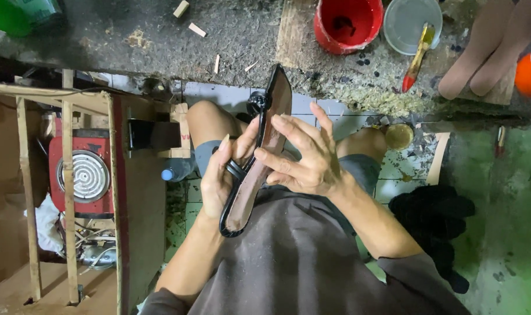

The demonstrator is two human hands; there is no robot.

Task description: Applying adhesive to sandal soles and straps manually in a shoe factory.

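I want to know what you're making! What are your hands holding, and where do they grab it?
A pointed shoe sole with black straps. The left hand grips its middle at the straps; the right hand presses fingers on its inner face.

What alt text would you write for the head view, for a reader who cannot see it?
A seated person's left hand holds a pointed brown shoe sole with black straps while the right hand presses its fingers on it. A red bucket stands on the workbench ahead.

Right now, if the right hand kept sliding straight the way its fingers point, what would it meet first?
The right hand already touches the pointed black-edged shoe; beyond it, likely the left hand, though depth is unclear.
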